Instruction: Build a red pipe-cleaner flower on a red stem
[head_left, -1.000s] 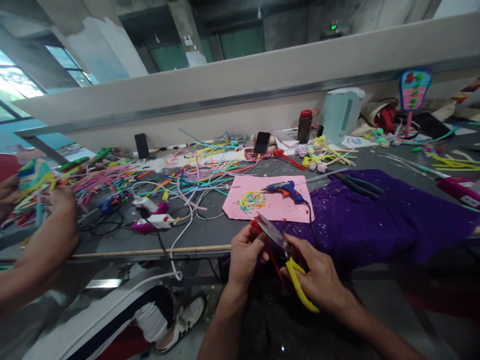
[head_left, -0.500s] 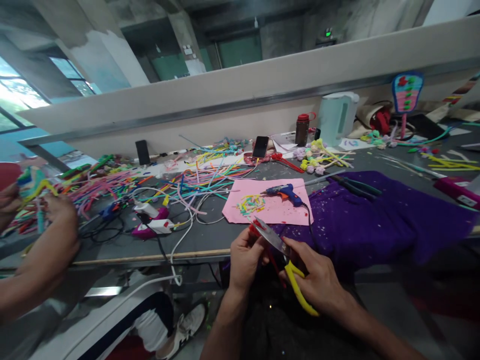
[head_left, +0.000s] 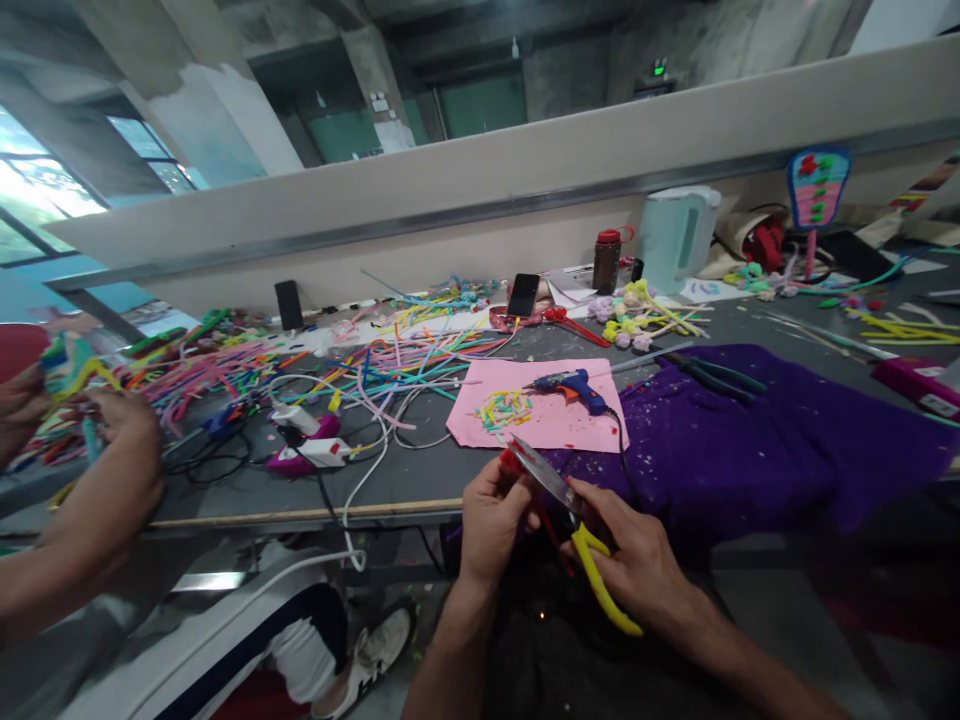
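My left hand [head_left: 489, 510] pinches a small fuzzy red pipe cleaner piece [head_left: 511, 462] just past the table's front edge. A thin red stem hangs below my fingers. In my right hand [head_left: 634, 550] are scissors [head_left: 606, 590] with yellow handles, their metal blades pointing up and left against the red piece. How far the blades are parted is hard to see. Beyond my hands lies a pink sheet [head_left: 540, 430], bearing a blue glue gun [head_left: 574, 386] and a heap of short pastel pipe cleaner bits [head_left: 504, 411].
A purple cloth [head_left: 720, 450] drapes over the edge at right, with dark-handled pliers [head_left: 721, 378] on it. Cables and a power strip [head_left: 319, 453] lie at left. Behind are pipe cleaners [head_left: 420, 355], a bottle [head_left: 607, 262] and a kettle [head_left: 675, 240]. Another person's hand [head_left: 124, 420] works at far left.
Both my hands stay almost in place, the scissors still against the red piece. The view has shifted slightly. At far left the other person's hands have moved a little.
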